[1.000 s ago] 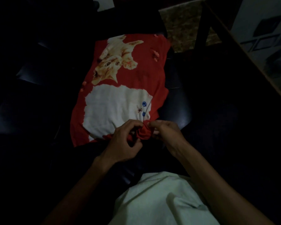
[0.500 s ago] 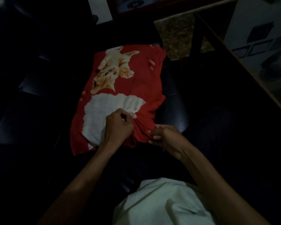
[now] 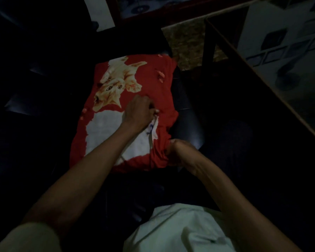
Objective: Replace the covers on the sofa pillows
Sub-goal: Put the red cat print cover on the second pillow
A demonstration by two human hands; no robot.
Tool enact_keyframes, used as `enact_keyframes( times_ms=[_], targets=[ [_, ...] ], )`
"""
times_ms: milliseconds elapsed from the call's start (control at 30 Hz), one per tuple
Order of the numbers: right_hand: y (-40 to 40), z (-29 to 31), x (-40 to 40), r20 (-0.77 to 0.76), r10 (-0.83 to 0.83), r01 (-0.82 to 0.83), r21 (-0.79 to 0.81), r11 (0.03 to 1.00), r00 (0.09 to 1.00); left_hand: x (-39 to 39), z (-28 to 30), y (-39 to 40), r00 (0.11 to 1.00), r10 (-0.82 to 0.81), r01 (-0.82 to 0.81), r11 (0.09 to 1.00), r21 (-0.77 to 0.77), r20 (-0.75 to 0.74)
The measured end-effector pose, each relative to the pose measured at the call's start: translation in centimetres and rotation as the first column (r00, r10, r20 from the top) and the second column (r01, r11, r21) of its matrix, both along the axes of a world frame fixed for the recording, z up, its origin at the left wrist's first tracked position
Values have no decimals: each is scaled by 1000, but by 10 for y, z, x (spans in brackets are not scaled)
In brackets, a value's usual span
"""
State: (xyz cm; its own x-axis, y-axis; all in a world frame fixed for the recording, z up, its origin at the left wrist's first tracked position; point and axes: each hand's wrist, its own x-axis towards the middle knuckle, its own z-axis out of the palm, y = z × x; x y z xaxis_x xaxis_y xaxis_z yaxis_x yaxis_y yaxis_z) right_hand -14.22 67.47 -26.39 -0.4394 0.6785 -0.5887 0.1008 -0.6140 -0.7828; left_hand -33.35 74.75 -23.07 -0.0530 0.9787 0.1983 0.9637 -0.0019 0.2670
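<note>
Your right hand [image 3: 178,151] pinches the red cat-print cover's [image 3: 164,99] near edge to anchor it, while your left hand [image 3: 140,113], farther up the pillow on the dark sofa [image 3: 187,124], grips fabric to tug it taut.

A dark leather sofa [image 3: 187,124] fills the left and middle. To the right runs a dark wooden bench [image 3: 262,73], with a speckled floor [image 3: 185,40] beyond it at the far side.
</note>
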Motion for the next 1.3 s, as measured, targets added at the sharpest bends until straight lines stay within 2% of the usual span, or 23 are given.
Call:
enact_keyframes(
  times_ms=[100,167,233,300,400,467,533,633,700,833,867,967,1067,1133,1200,1300],
  targets=[
    [8,-1,1,147,60,-53,-49,997,987,-12,16,20,970,154,-173,980,95,186],
    [14,1,1,210,74,-62,-64,996,975,-25,19,26,955,230,-242,969,44,188],
    [20,2,0,272,143,-124,-85,989,952,-29,14,25,962,217,-204,975,-90,167],
    [26,-1,1,298,171,-148,-97,984,939,-29,12,24,976,140,-121,985,-122,166],
    [41,-1,-1,270,98,-83,-67,994,958,-25,14,34,991,18,-2,993,-115,130],
    [48,4,-4,269,74,-57,-70,996,960,-21,16,44,992,38,-28,996,-79,123],
    [51,4,-9,306,119,-123,-7,992,945,-17,15,56,993,65,-61,998,-34,97],
    [49,-2,-14,403,184,-257,135,957,897,-15,15,77,995,103,-104,993,-48,-17],
    [52,-6,-11,433,194,-290,166,943,880,-14,19,86,991,133,-134,991,-31,-32],
    [62,0,-4,512,326,-451,137,882,795,-29,36,94,926,325,-344,936,70,194],
    [65,5,-3,536,360,-494,126,860,763,-33,35,93,914,345,-367,927,73,213],
    [77,19,-5,622,435,-602,75,795,651,-30,29,91,938,292,-298,954,5,185],
    [100,29,-15,570,404,-515,39,857,715,-28,34,104,958,194,-187,981,-54,210],
    [119,29,-26,554,237,-371,142,918,798,-28,36,117,974,108,-96,993,-70,197],
    [135,26,-38,496,107,-256,244,935,861,-27,34,135,983,67,-57,996,-65,171],
    [144,23,-53,495,46,-237,331,914,868,-27,27,162,997,52,-46,996,-81,64]
  ],
)
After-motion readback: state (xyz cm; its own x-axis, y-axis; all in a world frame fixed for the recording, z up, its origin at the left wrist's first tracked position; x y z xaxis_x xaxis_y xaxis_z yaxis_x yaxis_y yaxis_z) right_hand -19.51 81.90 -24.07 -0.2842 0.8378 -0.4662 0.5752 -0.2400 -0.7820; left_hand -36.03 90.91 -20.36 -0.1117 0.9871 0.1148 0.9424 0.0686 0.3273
